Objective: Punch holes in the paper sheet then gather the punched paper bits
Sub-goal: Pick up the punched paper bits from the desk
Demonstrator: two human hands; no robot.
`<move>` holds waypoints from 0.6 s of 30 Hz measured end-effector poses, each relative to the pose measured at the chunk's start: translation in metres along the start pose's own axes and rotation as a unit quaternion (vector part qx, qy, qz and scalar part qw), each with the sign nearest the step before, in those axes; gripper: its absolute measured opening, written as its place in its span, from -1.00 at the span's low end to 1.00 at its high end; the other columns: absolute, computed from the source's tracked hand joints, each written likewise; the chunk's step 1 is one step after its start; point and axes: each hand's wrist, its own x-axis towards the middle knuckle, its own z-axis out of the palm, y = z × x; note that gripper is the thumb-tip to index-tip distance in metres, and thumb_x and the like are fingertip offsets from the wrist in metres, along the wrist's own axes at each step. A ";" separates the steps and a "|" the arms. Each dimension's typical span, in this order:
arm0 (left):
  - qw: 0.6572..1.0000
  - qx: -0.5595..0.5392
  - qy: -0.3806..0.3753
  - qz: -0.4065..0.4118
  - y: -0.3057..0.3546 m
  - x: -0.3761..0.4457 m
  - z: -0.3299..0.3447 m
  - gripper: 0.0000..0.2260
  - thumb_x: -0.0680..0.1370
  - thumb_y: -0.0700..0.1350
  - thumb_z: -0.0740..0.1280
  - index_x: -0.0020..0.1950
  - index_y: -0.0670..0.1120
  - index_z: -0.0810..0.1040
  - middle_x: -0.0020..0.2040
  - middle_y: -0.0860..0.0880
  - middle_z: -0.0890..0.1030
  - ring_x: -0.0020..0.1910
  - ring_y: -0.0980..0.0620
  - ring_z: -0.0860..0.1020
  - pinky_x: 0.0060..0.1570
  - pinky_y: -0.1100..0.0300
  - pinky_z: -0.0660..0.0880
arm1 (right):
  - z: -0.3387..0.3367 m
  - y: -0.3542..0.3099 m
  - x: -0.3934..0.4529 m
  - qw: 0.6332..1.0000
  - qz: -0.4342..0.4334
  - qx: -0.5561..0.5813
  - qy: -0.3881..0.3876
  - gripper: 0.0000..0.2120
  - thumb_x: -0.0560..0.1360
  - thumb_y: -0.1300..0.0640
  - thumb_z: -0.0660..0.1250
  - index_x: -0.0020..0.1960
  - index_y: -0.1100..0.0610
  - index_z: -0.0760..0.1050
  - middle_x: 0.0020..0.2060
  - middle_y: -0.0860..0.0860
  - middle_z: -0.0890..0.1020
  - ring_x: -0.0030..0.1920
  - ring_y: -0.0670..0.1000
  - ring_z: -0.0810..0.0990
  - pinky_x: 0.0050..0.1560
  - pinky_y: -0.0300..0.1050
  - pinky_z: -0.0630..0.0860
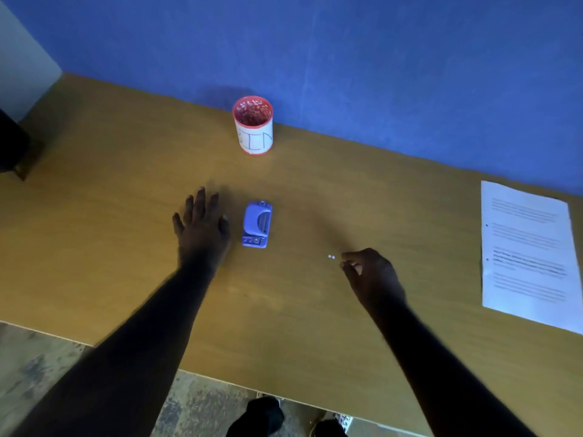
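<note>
Paper bits (331, 257), tiny, lie just beside the pinched-together right hand (370, 272); left hand (202, 228) spread flat.

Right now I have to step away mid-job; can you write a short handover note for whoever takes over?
Left hand: open and flat on the wooden table, beside the small blue hole punch, not touching it.
Right hand: fingers pinching together, empty as far as visible, just right of two tiny white paper bits.
Printed white paper sheet: set aside at far right.
White cup with red rim: at the back, by the blue wall.
Done: punching, apparently.
Left: gather the bits; the cup looks the likely place.
</note>
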 end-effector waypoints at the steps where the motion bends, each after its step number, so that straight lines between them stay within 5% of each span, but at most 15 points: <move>1: 1.000 -0.003 0.000 -0.006 -0.001 -0.005 0.002 -0.50 0.62 -0.05 0.21 0.56 -0.05 0.25 0.62 -0.09 0.15 0.59 -0.16 0.10 0.48 -0.27 0.03 | 0.005 -0.001 -0.004 1.000 -0.003 -0.015 -0.003 -0.76 0.53 0.09 0.37 0.19 0.05 0.64 0.08 0.07 0.66 0.04 0.09 0.65 0.09 -0.04 0.56; 7: 1.000 -0.010 0.008 0.000 -0.008 -0.016 0.013 -0.54 0.63 -0.07 0.21 0.53 -0.10 0.31 0.60 -0.13 0.20 0.58 -0.20 0.14 0.49 -0.28 0.02 | 0.024 -0.012 -0.013 0.993 -0.009 -0.118 0.020 -0.68 0.56 0.00 0.32 0.30 -0.09 0.54 0.15 0.00 0.56 0.16 0.06 0.51 0.00 -0.04 0.57; 18: 0.999 -0.034 0.015 0.009 -0.010 -0.015 0.020 -0.56 0.64 -0.10 0.19 0.53 -0.11 0.32 0.60 -0.14 0.20 0.58 -0.21 0.11 0.50 -0.29 -0.05 | 0.018 -0.017 0.007 0.998 0.010 -0.064 0.020 -0.79 0.57 0.07 0.32 0.16 -0.06 0.64 0.09 -0.03 0.63 0.12 0.02 0.56 -0.01 -0.11 0.56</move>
